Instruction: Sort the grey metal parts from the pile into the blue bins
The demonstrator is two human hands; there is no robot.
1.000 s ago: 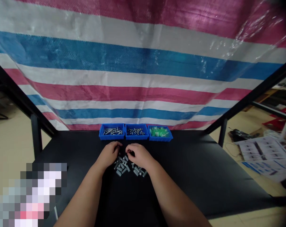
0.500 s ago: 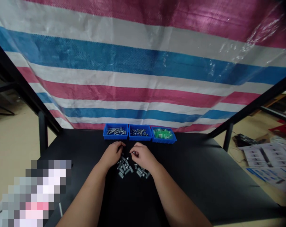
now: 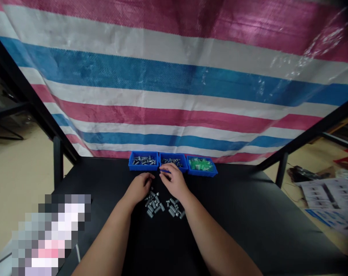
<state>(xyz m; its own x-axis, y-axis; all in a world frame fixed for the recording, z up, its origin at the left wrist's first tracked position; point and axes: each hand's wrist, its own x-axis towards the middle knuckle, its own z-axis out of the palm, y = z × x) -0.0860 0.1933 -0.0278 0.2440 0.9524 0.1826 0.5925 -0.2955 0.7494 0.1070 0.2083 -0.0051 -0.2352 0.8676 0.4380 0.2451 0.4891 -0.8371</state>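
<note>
My left hand (image 3: 139, 187) rests low over the black table, left of centre, with its fingers curled inward; whatever they hold, if anything, is hidden. Just below it lies a pile of small grey metal cylinders (image 3: 154, 205). My right hand (image 3: 175, 182) is at the front edge of the middle blue bin (image 3: 185, 165), its thumb and fingers apart and nothing visible between them. That bin holds small metal pieces (image 3: 174, 161), partly covered by my fingers. A second pile of metal cylinders (image 3: 174, 209) sits below my right wrist.
Left of the middle bin stands a blue bin (image 3: 142, 168) of larger metal cylinders. On its right is a blue bin (image 3: 204, 173) with green-and-clear pieces. A striped tarp (image 3: 174, 92) hangs behind the black table (image 3: 243, 214). Black frame bars flank both sides.
My right hand has moved forward from above the right pile to the middle bin, and its fingers have spread. My left hand has barely moved. The view has shifted slightly.
</note>
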